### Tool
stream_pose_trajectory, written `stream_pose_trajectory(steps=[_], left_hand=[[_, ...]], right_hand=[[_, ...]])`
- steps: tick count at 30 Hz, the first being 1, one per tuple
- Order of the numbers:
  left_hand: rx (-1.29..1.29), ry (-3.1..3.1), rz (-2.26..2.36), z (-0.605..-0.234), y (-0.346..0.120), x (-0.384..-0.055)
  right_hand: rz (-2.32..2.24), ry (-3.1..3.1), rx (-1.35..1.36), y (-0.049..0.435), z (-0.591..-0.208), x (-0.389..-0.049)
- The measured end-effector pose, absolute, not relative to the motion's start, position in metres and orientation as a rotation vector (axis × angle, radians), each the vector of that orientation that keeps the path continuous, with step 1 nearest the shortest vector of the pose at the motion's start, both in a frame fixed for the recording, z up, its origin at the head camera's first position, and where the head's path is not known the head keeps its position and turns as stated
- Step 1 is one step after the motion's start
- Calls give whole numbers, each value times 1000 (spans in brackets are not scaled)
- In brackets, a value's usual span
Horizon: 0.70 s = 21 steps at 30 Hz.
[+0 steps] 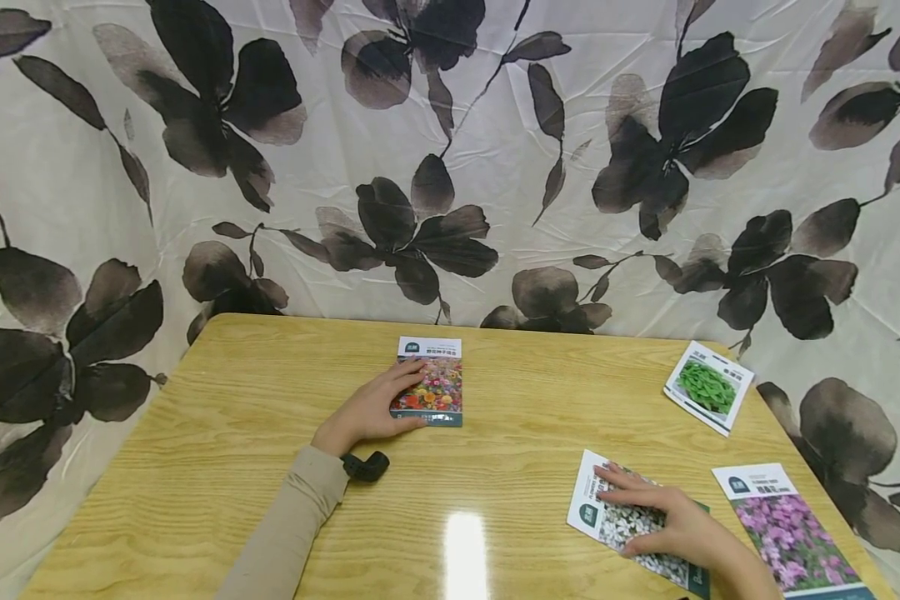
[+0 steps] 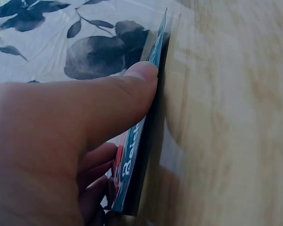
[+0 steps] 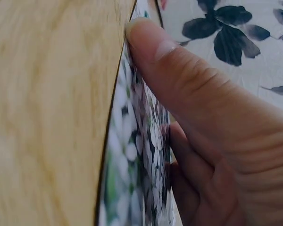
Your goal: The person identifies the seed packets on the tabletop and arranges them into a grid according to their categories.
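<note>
My left hand (image 1: 378, 406) rests on a seed packet with mixed colourful flowers (image 1: 442, 385), which lies at the back middle of the wooden table. Its fingers stretch over the picture; in the left wrist view the thumb (image 2: 118, 96) touches the packet's teal edge (image 2: 132, 155). At the front right, my right hand (image 1: 675, 525) lies over a white-flower seed packet (image 1: 622, 525), set at a slant. The fingers spread across its face, and the thumb (image 3: 179, 70) presses near one edge in the right wrist view. The hands partly hide both packets.
A purple-flower seed packet (image 1: 791, 533) lies just right of my right hand. Farther back, a green-leaf seed packet (image 1: 708, 387) sits near the table's right corner. A floral cloth (image 1: 525, 275) hangs behind the wooden table (image 1: 195, 467).
</note>
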<state>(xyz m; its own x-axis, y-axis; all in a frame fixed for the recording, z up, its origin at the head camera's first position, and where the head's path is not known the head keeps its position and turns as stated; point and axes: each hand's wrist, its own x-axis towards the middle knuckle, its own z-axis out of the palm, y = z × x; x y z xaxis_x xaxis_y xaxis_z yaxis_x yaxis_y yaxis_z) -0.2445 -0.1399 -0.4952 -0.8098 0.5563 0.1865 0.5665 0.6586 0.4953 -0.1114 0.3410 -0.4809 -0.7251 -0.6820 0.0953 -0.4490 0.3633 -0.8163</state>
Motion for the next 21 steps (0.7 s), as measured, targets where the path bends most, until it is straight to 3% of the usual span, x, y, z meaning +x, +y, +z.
stream_pose_trajectory(steps=[21], left_hand=[[-960,-2827,-853,-498,-140,-245]], right_hand=[[-1299,2447,-1049,331,-490,-112]])
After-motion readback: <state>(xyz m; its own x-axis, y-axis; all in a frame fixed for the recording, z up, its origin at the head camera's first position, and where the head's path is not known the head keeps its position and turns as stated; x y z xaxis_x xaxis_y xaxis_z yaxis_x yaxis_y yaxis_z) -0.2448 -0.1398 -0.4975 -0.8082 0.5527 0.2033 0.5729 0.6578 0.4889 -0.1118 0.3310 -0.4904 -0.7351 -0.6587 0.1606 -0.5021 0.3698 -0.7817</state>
